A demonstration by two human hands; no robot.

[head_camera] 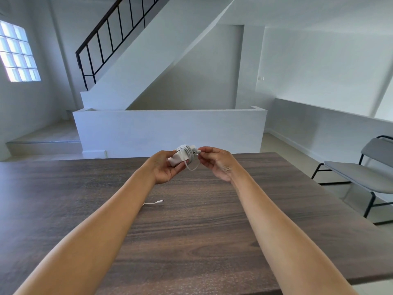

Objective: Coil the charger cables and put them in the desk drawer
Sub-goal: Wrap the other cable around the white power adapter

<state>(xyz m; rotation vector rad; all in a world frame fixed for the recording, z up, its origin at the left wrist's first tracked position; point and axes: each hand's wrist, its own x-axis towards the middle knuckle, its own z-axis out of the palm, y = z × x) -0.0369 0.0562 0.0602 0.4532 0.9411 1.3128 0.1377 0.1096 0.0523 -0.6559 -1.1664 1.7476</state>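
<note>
- The dark wood-grain desk (pixel 191 241) fills the near part of the room, and both bare forearms reach out over it.
- On the desk top, beside the left forearm, lies the free end of a white cable (pixel 154 202) with its plug; the rest of it is hidden under the arm.
- Further out, above the desk's far half, the left hand (pixel 164 169) has its fingers curled round a white charger brick (pixel 177 159) with cord wound around it.
- Just beside it, the right hand (pixel 217 162) pinches the end of the charger cord (pixel 192 167); a short loop of it hangs between the two hands.
- Off the desk's right edge stands a grey chair (pixel 361 173) with a black frame.
- Beyond the desk's far edge rise a low white wall (pixel 170 128) and a staircase (pixel 131 60) with a black railing.
</note>
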